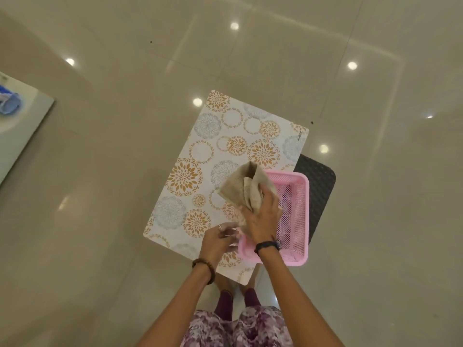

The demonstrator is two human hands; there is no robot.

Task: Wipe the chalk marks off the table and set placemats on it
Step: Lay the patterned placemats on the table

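Observation:
A patterned placemat [200, 151] with orange and blue flower circles lies across a small dark table [318, 186], whose bare top shows only at the right. A pink mesh basket [299, 216] stands on the table's right side, overlapping the mat's edge. My right hand [263, 221] grips a crumpled beige cloth [240, 186] above the basket's left rim. My left hand [218, 241] hovers over the mat by the basket's near-left corner, fingers loosely curled with nothing seen in them. No chalk marks are visible.
Glossy beige floor tiles surround the table on all sides. A white surface [25, 126] with a blue object [7, 101] sits at the far left edge. My legs and feet [225, 301] stand at the table's near edge.

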